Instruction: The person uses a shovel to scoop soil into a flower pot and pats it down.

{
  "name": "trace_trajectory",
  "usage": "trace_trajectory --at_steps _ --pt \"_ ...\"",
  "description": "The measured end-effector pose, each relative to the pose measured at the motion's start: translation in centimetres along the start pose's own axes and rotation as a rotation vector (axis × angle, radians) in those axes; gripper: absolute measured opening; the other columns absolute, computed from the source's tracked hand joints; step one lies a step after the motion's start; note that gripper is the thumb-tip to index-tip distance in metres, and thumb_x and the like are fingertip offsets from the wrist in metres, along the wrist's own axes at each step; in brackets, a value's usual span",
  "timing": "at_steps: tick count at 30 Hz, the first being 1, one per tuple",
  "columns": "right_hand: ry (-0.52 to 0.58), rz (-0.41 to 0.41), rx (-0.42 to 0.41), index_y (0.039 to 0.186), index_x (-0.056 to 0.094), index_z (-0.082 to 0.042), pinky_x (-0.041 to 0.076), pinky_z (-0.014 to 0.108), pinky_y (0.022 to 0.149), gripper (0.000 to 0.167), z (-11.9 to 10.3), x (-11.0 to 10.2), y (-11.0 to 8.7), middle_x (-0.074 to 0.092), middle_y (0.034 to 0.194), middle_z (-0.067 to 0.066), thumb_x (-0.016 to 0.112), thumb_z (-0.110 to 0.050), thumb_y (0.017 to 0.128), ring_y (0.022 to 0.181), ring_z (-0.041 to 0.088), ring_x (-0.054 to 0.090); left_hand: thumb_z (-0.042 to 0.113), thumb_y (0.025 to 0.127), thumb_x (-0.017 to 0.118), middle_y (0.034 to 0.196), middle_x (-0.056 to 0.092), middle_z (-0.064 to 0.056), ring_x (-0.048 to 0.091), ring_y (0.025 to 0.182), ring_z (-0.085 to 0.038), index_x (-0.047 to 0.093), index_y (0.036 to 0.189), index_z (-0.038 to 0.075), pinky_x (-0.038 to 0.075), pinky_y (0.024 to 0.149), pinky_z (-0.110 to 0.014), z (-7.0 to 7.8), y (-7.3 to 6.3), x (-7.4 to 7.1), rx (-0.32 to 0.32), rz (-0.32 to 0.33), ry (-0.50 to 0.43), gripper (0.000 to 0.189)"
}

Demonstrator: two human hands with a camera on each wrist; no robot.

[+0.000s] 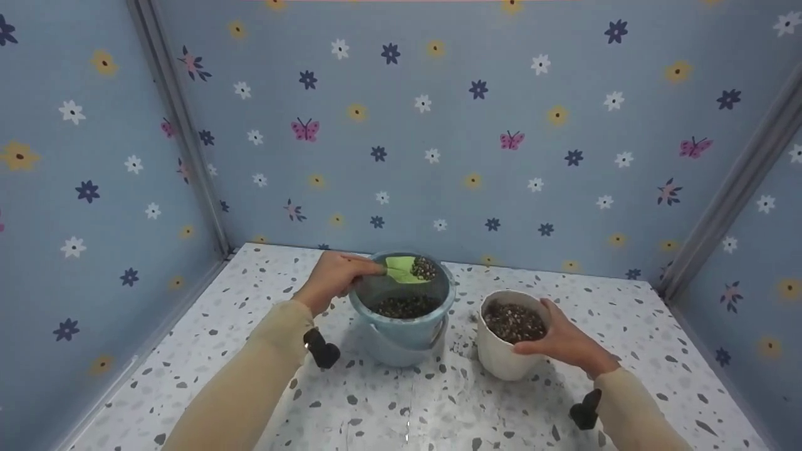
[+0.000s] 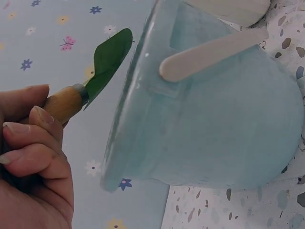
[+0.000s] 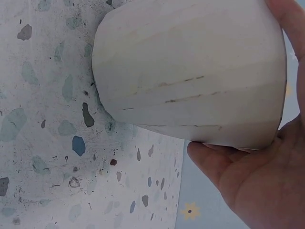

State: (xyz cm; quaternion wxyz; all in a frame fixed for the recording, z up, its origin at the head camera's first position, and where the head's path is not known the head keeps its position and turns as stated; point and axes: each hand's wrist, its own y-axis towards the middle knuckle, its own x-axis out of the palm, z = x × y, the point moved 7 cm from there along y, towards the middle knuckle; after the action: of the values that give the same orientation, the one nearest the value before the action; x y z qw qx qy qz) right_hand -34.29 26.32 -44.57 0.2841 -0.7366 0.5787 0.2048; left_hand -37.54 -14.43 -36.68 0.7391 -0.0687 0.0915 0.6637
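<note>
My left hand (image 1: pixel 338 275) grips the wooden handle (image 2: pixel 64 105) of a small green trowel (image 1: pixel 401 269). Dark, speckled soil lies on the trowel's blade, which is above the mouth of a light blue bucket (image 1: pixel 401 351). More soil (image 1: pixel 406 307) is inside that bucket. To the right stands a white pot (image 3: pixel 190 71) holding brown soil (image 1: pixel 515 322). My right hand (image 1: pixel 564 338) holds this pot by its right side, thumb and fingers spread around the rim. In the left wrist view the bucket's pale handle (image 2: pixel 209 55) hangs against its wall.
Both containers stand on a white speckled tabletop (image 1: pixel 351 413), with dark crumbs between them. Blue flowered panels (image 1: pixel 438 125) rise at the back and both sides, joined by grey corner posts (image 1: pixel 182 125).
</note>
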Motion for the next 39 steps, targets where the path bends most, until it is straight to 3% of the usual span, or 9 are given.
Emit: trace_trajectory --at_steps 12,27,33,36,39 --pt "0.015 -0.001 -0.018 0.157 -0.008 -0.004 0.021 0.068 0.107 0.133 0.1 -0.3 0.0 0.0 0.16 0.028 0.086 -0.049 0.073 0.143 0.05 0.012 0.034 0.078 0.085 0.058 0.05 0.002 0.026 0.047 -0.012 0.081 0.099 0.017 0.028 0.048 -0.03 1.7 0.7 2.1 -0.041 -0.064 -0.06 0.028" --pt "-0.009 0.005 -0.023 0.156 -0.007 -0.002 0.018 0.068 0.108 0.135 0.1 0.2 0.2 0.0 0.16 0.028 0.086 -0.05 0.072 0.144 0.05 0.011 0.032 0.079 0.083 0.074 0.07 -0.001 0.037 0.049 -0.008 0.082 0.093 0.017 0.035 0.048 -0.025 2.9 1.3 8.2 0.056 -0.16 -0.013 0.021" --pt "-0.005 0.0 -0.062 0.155 -0.008 0.001 0.016 0.068 0.108 0.133 -0.2 0.3 0.2 -0.002 0.16 0.029 0.086 -0.046 0.073 0.144 0.05 0.01 0.031 0.078 0.084 0.064 0.066 0.0 0.036 0.045 -0.007 0.081 0.091 0.017 0.031 0.045 -0.026 2.9 1.4 9.8 0.074 -0.168 0.061 0.019" --pt "-0.002 -0.001 -0.059 0.156 -0.008 0.0 0.015 0.068 0.108 0.133 -0.1 0.1 0.1 -0.003 0.16 0.029 0.086 -0.046 0.073 0.144 0.05 0.009 0.028 0.079 0.083 0.075 0.072 0.0 0.053 0.056 -0.006 0.081 0.09 0.015 0.043 0.055 -0.025 3.1 1.5 10.7 0.108 -0.194 0.087 0.017" --pt "-0.005 0.001 -0.051 0.156 -0.007 -0.001 0.016 0.067 0.108 0.133 0.0 -0.1 0.0 -0.005 0.16 0.028 0.086 -0.047 0.073 0.144 0.05 0.009 0.027 0.08 0.082 0.087 0.075 0.001 0.067 0.077 -0.011 0.081 0.09 0.014 0.052 0.075 -0.029 3.4 1.6 11.4 0.145 -0.201 0.15 0.016"
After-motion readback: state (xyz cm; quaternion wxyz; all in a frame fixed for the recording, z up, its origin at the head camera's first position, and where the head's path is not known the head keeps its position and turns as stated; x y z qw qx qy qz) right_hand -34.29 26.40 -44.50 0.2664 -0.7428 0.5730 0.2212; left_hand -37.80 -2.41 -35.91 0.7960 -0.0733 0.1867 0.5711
